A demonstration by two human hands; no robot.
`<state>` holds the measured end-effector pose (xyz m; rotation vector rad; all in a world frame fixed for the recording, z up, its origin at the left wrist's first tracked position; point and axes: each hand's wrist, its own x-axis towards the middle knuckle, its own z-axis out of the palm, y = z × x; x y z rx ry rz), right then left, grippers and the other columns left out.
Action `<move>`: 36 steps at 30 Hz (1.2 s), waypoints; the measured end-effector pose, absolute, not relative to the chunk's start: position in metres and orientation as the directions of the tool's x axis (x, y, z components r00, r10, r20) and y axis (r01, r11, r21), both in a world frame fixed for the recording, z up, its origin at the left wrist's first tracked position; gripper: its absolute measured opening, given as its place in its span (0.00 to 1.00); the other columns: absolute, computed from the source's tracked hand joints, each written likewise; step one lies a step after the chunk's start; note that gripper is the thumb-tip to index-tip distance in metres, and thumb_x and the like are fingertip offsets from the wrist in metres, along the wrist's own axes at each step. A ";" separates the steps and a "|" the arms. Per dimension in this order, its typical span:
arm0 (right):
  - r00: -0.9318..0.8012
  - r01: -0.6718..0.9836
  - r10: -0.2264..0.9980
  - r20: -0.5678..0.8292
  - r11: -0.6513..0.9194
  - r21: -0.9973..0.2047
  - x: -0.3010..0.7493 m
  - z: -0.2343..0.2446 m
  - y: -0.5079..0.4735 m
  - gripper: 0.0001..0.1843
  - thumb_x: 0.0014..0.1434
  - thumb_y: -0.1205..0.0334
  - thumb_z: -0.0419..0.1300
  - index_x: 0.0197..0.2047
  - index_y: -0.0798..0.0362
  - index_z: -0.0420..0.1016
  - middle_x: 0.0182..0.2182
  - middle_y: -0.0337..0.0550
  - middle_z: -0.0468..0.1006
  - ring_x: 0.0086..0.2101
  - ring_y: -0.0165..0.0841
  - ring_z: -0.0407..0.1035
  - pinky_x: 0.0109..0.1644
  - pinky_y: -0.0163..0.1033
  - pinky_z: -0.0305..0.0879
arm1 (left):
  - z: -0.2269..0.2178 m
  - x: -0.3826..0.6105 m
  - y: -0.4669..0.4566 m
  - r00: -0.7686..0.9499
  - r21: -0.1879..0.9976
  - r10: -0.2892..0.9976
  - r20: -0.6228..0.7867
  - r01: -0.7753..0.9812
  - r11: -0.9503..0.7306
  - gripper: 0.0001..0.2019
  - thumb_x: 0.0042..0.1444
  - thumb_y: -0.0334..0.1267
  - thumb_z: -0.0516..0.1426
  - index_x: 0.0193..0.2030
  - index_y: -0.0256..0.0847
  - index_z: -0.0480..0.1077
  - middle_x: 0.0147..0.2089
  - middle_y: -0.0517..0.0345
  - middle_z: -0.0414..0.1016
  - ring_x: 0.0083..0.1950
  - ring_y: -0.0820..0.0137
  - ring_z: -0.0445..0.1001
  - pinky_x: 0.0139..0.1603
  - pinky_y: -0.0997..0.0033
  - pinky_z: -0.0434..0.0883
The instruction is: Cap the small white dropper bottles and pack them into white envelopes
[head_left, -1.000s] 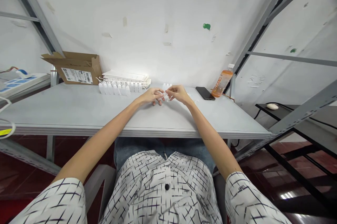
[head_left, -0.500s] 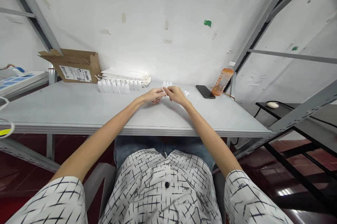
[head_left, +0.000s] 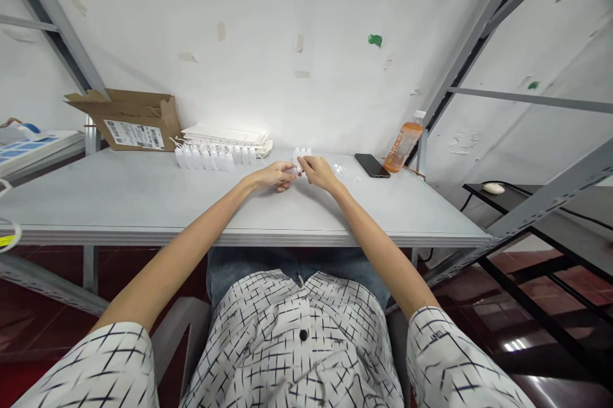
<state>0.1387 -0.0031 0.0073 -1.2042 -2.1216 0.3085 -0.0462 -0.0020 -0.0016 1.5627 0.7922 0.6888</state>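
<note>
Left hand (head_left: 274,175) and right hand (head_left: 318,173) are in a tight fingertip pinch on a small white plastic piece (head_left: 297,168), right by a little cluster of white plastic containers (head_left: 301,154)

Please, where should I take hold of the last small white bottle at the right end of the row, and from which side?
Probably pinch the body of the end bottle with the fingers, coming from the right and front: its neighbour stands close on the left, while its right side looks free.
</note>
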 end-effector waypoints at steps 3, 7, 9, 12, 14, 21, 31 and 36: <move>-0.354 0.590 0.814 0.461 0.577 -0.565 0.139 0.007 -0.004 0.22 0.71 0.57 0.49 0.24 0.52 0.64 0.17 0.34 0.69 0.19 0.26 0.65 0.31 0.32 0.60 | -0.001 -0.046 -0.002 0.599 0.993 0.801 -0.005 0.097 -0.066 0.11 0.51 0.33 0.65 0.40 0.38 0.68 0.31 0.62 0.63 0.24 0.79 0.61 0.22 0.76 0.58; -0.362 0.378 0.829 0.427 0.549 -0.745 0.139 0.009 -0.006 0.12 0.64 0.57 0.57 0.30 0.52 0.68 0.23 0.35 0.74 0.18 0.26 0.67 0.24 0.32 0.62 | 0.000 -0.047 -0.003 0.590 0.994 0.807 0.000 0.087 -0.064 0.12 0.51 0.32 0.64 0.41 0.38 0.67 0.32 0.60 0.65 0.24 0.79 0.62 0.22 0.75 0.60; -0.373 0.302 0.838 0.398 0.516 -0.802 0.140 0.011 -0.007 0.08 0.58 0.59 0.63 0.33 0.53 0.71 0.24 0.37 0.75 0.20 0.27 0.69 0.21 0.31 0.63 | 0.000 -0.047 -0.003 0.596 0.994 0.803 0.003 0.084 -0.066 0.11 0.51 0.32 0.63 0.41 0.38 0.67 0.34 0.59 0.67 0.24 0.79 0.62 0.22 0.75 0.61; -0.388 0.251 0.851 0.355 0.468 -0.847 0.142 0.013 -0.008 0.09 0.53 0.61 0.67 0.33 0.55 0.73 0.24 0.40 0.77 0.22 0.29 0.72 0.21 0.31 0.68 | 0.001 -0.048 -0.003 0.601 0.994 0.799 0.011 0.084 -0.076 0.10 0.52 0.31 0.62 0.40 0.38 0.67 0.35 0.57 0.69 0.24 0.80 0.62 0.22 0.74 0.62; -0.394 0.238 0.855 0.337 0.449 -0.862 0.143 0.013 -0.007 0.10 0.53 0.59 0.68 0.31 0.56 0.73 0.25 0.42 0.78 0.22 0.29 0.72 0.22 0.33 0.70 | 0.000 -0.047 -0.003 0.585 0.992 0.811 0.014 0.092 -0.083 0.09 0.52 0.31 0.62 0.39 0.38 0.67 0.33 0.59 0.67 0.23 0.80 0.60 0.22 0.74 0.61; -0.385 0.360 0.858 0.342 0.480 -0.800 0.142 0.012 -0.008 0.25 0.59 0.45 0.65 0.23 0.56 0.70 0.20 0.43 0.75 0.18 0.27 0.69 0.18 0.30 0.65 | -0.001 -0.047 -0.002 0.599 0.980 0.799 0.049 0.127 -0.156 0.06 0.55 0.32 0.63 0.39 0.36 0.70 0.26 0.63 0.63 0.20 0.80 0.58 0.21 0.74 0.61; -0.383 0.562 0.888 0.255 0.443 -0.698 0.141 0.012 -0.009 0.27 0.69 0.51 0.53 0.20 0.55 0.66 0.11 0.36 0.67 0.13 0.24 0.62 0.21 0.29 0.59 | 0.001 -0.048 -0.004 0.569 0.928 0.820 0.065 0.269 -0.260 0.09 0.54 0.36 0.64 0.39 0.34 0.74 0.24 0.61 0.68 0.20 0.79 0.63 0.22 0.75 0.63; -0.380 0.555 0.859 0.342 0.508 -0.659 0.142 0.009 -0.008 0.22 0.67 0.52 0.57 0.23 0.55 0.66 0.14 0.35 0.69 0.15 0.25 0.66 0.20 0.29 0.58 | 0.000 -0.050 -0.004 0.541 0.903 0.839 0.064 0.326 -0.279 0.13 0.52 0.42 0.66 0.37 0.34 0.73 0.19 0.61 0.67 0.20 0.74 0.67 0.24 0.72 0.67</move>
